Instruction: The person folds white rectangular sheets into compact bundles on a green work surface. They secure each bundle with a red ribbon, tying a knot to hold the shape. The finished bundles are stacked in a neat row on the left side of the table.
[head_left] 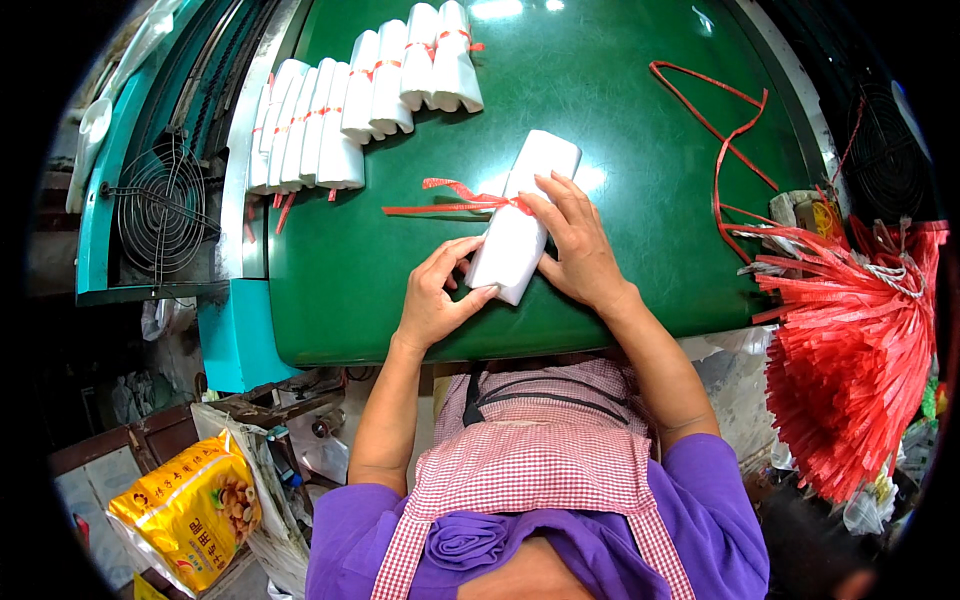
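A long, folded bundle of white plastic sheets or bags (510, 250) lies tilted on the green belt surface (620, 130) in front of me. Around its middle runs a red plastic strip (465, 200), tied, with loose ends trailing to the left. At the near end, my left hand (440, 288) grips the bundle's left side, thumb on the lower corner and fingers curled at the edge. My right hand (580, 245) holds the right side, its fingers over the top near the red tie and its thumb lower down.
Several similar white bundles (340, 120) tied in red lie in a row at the far left. A loose red strip (725, 140) curls at the right, beside a thick hanging bunch of red strips (850, 360). A wire-guarded fan (160, 205) and a yellow package (190, 510) are at left.
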